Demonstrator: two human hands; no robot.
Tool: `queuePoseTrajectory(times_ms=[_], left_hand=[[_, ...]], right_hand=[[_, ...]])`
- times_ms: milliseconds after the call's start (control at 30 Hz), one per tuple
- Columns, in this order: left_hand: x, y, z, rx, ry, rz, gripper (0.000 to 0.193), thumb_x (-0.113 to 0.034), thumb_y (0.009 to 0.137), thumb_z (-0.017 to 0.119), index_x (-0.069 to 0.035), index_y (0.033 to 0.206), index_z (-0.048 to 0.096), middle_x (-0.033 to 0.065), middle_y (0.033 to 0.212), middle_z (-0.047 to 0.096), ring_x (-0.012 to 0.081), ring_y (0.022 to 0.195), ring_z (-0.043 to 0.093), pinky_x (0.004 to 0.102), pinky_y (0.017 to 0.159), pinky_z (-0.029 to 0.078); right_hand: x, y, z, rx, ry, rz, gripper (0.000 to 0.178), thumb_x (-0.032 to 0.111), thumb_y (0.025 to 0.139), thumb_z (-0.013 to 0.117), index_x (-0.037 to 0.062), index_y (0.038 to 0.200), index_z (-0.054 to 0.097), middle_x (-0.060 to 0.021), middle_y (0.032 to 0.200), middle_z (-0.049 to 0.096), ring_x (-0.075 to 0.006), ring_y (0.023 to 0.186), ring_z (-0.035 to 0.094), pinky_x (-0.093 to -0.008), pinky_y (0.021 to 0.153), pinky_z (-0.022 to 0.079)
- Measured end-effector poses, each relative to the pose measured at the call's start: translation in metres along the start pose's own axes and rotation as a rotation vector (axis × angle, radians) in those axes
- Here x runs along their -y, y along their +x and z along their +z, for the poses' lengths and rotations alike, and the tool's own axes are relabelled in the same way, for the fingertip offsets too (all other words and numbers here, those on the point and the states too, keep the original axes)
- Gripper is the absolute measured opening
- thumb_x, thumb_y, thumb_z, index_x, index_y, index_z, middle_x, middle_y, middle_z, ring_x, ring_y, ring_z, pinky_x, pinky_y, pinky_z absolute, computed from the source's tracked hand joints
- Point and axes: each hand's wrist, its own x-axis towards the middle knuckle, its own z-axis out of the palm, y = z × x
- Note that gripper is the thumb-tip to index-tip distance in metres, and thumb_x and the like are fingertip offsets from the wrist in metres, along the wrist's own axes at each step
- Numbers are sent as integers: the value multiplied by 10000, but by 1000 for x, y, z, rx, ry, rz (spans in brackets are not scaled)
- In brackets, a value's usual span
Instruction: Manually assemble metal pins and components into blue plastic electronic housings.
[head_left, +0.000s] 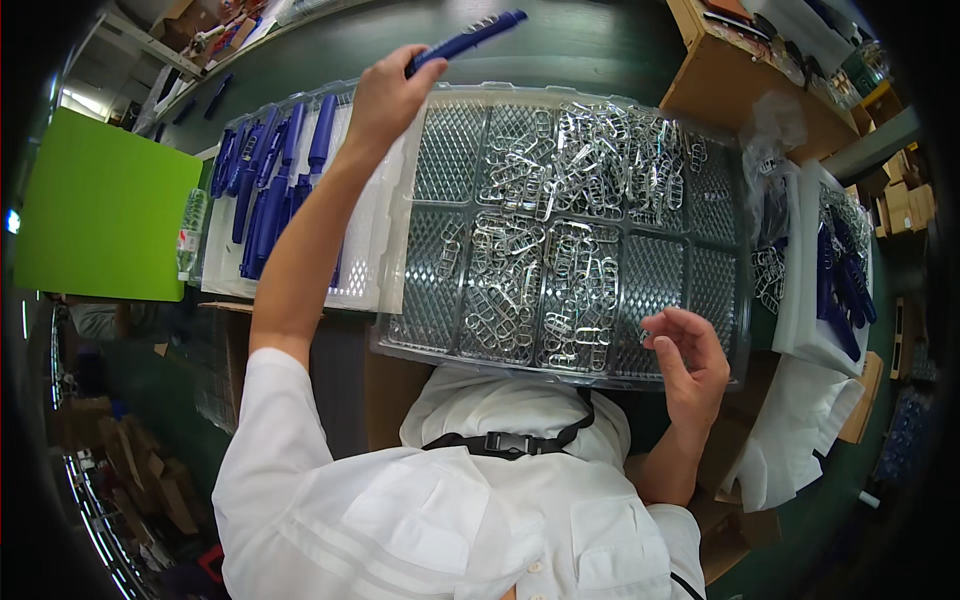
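Raised beyond the tray's far edge, my left hand (pixel 388 95) grips one end of a long dark blue strip-like piece (pixel 470 42). Small silver metal loops show along its upper side. Over the near right part of a clear compartmented plastic tray (pixel 652 362), my right hand (pixel 692 362) has curled fingers, thumb and fingertips close together. A tiny glint shows at the fingertips, too small to name. Heaps of silver wire-like metal buckles (pixel 600 160) fill several compartments; a few lie in others.
Left of the tray, several blue pieces (pixel 262 215) lie on a white foam sheet (pixel 375 235). A plastic bottle (pixel 190 235) and a bright green board (pixel 100 210) stand beyond. At right are a white foam box (pixel 795 300) with more blue pieces, and a cardboard box (pixel 720 75).
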Motion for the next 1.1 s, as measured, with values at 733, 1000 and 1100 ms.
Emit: queuePoseTrajectory(times_ms=[733,1000,1100], left_hand=[[165,-502,-174,-775,-234,-746,207,-62,1071,585,2,1236,691,67,1077,748,104,896,658,261,836,550],[223,-782,9,486,-47,-1154,381,-404,972,661,-99,1169,774,177,1151,771,340,1069,733,500,913,560],[202,-758,41,534,-110,-1145,456,-456,979,649,-69,1200,744,216,1176,749,396,1094,712,528,949,544]], right_hand=[[-28,48,56,412,-1203,-569,335,10,895,750,9,1225,692,-113,1376,652,-351,1196,635,-442,972,555],[-36,64,87,501,-1046,-357,312,-55,824,732,12,1106,617,-170,1411,630,-385,1259,625,-440,1021,517],[-39,74,78,492,-1051,-268,277,-45,833,742,5,1073,611,-117,1239,663,-272,1033,657,-360,884,522]])
